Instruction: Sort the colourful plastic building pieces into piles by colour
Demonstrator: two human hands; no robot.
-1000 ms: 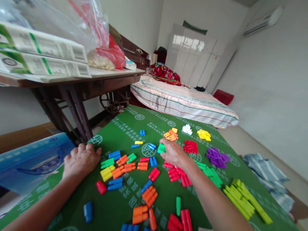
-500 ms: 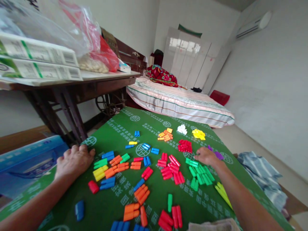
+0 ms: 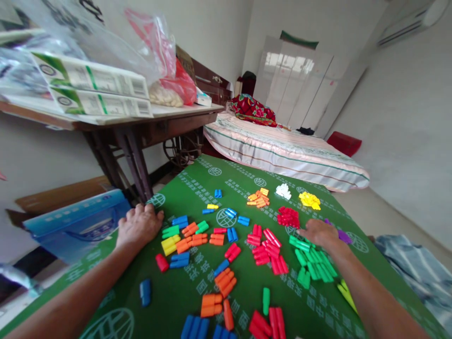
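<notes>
My left hand [image 3: 139, 223] lies palm down at the left edge of the green board [image 3: 116, 287], fingers resting on it, holding nothing. Closest to it are small green [image 3: 171, 231] and blue plastic pieces [image 3: 180, 221], shaped like short peg-topped tubes. On the other side, my right hand [image 3: 319, 233] is low over the board, fingers stretched leftward with nothing visible in them. Just below its fingertips lies a pile of green pieces [image 3: 316, 263]. Beyond them is a red pile [image 3: 288, 217]. Purple pieces [image 3: 343, 236] show partly behind the hand.
White [image 3: 283, 191], yellow [image 3: 310, 200] and light-orange piles [image 3: 259, 198] lie toward the far edge. Orange, blue and red pieces are scattered across the middle and front. A table with boxes [image 3: 106, 103] and bags stands at left, a bed [image 3: 282, 146] beyond.
The whole view has shifted, so the board, pieces and both hands appear farther right. Both hands stay at about the same places on the board.
</notes>
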